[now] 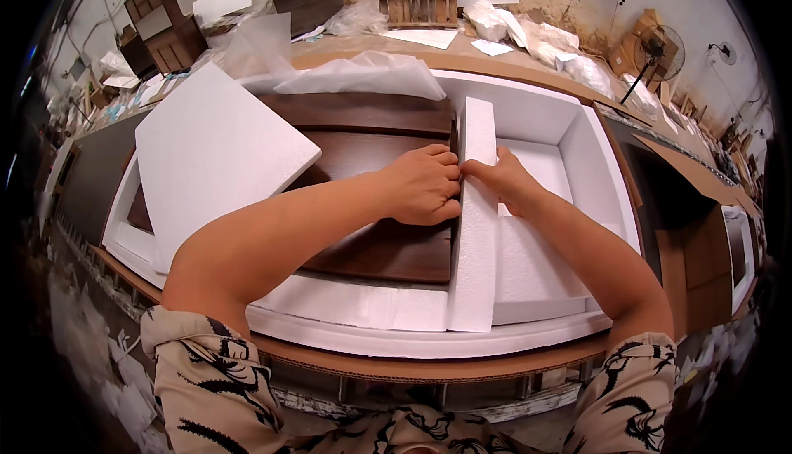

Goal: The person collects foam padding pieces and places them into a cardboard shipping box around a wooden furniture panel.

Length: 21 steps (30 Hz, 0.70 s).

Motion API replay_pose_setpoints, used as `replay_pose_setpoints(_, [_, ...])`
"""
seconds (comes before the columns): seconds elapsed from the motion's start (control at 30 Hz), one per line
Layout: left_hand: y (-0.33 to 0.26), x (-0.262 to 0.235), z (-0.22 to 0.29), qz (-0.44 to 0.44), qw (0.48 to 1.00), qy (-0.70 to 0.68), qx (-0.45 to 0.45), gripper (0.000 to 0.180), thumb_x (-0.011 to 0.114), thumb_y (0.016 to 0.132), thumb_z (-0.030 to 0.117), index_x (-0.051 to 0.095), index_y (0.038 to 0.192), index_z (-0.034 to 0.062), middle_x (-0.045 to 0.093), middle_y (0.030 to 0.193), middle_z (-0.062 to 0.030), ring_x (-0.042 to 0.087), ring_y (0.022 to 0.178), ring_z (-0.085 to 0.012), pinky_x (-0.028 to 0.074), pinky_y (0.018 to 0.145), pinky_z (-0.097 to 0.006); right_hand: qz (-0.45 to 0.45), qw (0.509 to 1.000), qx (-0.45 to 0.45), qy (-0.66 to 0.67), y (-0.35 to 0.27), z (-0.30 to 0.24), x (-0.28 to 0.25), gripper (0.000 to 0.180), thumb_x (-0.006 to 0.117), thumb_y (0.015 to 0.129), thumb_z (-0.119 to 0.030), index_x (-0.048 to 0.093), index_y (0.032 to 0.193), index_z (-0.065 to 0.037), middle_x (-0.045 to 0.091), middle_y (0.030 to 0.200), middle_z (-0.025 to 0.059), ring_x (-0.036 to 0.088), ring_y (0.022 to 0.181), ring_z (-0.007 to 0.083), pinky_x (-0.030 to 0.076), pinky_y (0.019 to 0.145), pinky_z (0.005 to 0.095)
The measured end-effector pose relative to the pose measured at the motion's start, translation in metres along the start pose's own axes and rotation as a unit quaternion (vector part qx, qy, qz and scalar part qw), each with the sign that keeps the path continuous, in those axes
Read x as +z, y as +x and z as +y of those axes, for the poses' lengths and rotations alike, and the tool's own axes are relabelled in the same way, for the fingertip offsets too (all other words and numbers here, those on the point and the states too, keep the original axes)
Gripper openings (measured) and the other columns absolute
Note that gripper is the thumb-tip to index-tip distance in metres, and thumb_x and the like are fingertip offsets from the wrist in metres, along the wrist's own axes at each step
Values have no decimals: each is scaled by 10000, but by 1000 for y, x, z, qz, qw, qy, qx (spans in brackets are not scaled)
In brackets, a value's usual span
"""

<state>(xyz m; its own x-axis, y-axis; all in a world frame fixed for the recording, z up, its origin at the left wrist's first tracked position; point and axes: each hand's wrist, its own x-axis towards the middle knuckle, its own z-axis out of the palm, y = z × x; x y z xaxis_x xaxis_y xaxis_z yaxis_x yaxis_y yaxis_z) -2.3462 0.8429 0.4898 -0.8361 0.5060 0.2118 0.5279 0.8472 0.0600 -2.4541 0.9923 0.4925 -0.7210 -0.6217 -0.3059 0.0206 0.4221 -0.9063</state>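
Left hand (422, 185) curled, grip unclear, right hand (509, 182) clasped white foam bar (473, 268), white foam square (219, 149) overlapped brown wooden panel (355, 155)

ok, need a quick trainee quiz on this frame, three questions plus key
1. True or false: the right hand is touching the white foam strip.
2. Which lies directly left of that strip?
a) standing fan
b) brown panel
c) open carton
3. Fill in: the hand nearer the loose white board is the ____ one.

Key: 1 true; 2 b; 3 left.
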Motion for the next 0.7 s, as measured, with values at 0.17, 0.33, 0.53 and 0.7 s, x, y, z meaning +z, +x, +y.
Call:
replay_pose_setpoints(0.17, [15,-1,-1,-114,992,28,-37,376,400,838,283,663,772,22,620,929,-110,497,987,-241,308,971,-397,-32,997,60,41,10,3,-8,543,595,808,-322,435,1153,67,562,1025,174,586,885,230,488,746,372])
replay_pose_setpoints(0.33, [31,-22,4,-239,967,60,-69,369,367,847,275,669,836,63,623,980,-62,484,1028,-207,309,915,-365,-77,992,76,68,26,13,-11,526,508,862,-339,427,1154,90,561,1022,180,584,902,253,478,778,398])
replay_pose_setpoints(0.53, [22,-12,-11,-213,975,-8,-67,376,335,866,269,668,943,113,605,1083,-34,441,1070,-197,280,888,-380,-46,993,87,67,24,12,-6,535,500,859,-327,418,1158,108,556,1040,189,587,910,269,480,784,416])
replay_pose_setpoints(0.7, [29,-20,-21,-251,967,-25,-32,381,327,867,272,667,942,116,606,1076,-34,436,1071,-196,283,859,-390,-34,992,91,84,30,18,-5,531,501,851,-313,415,1165,107,557,1043,193,595,906,274,488,780,406])
